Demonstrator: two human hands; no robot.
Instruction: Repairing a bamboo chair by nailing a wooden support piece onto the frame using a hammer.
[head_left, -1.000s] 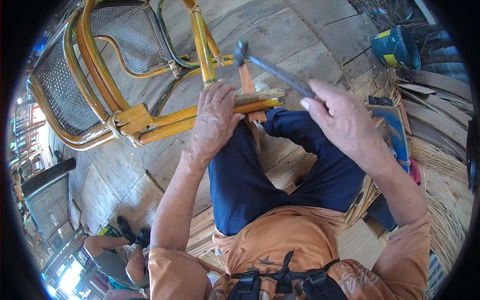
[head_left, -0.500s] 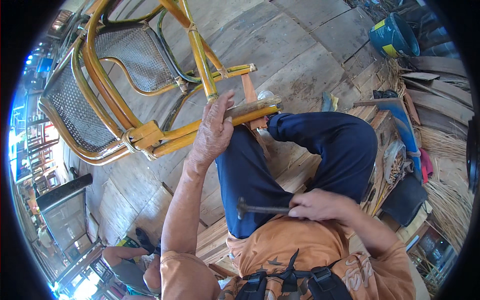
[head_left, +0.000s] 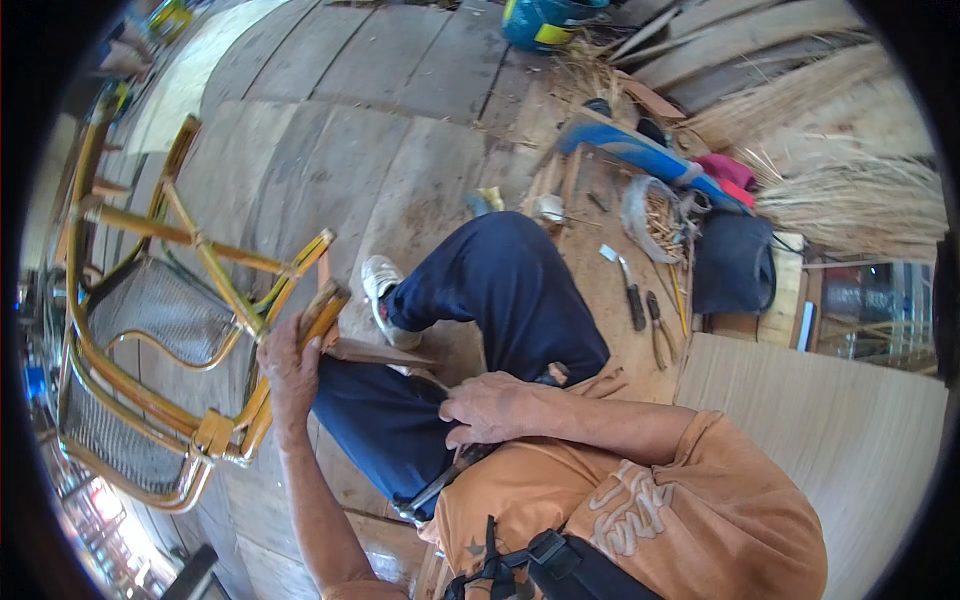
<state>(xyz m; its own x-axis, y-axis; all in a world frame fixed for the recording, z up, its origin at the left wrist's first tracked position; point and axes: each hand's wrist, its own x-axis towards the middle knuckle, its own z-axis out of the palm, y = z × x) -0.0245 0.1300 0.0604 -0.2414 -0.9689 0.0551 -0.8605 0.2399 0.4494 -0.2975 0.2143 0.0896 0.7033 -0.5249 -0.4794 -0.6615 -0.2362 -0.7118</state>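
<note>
The hammer (head_left: 450, 478) is clasped in the right hand (head_left: 490, 408), its long axis slanting down-left of the chair frame (head_left: 215, 300), which is gripped by the nearer left hand (head_left: 290, 365).

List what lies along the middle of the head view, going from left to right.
Rattan chair frame → left hand gripping the frame's leg → white shoe → right hand on the hammer at the lap → pliers on the floorboards → dark bag.
</note>
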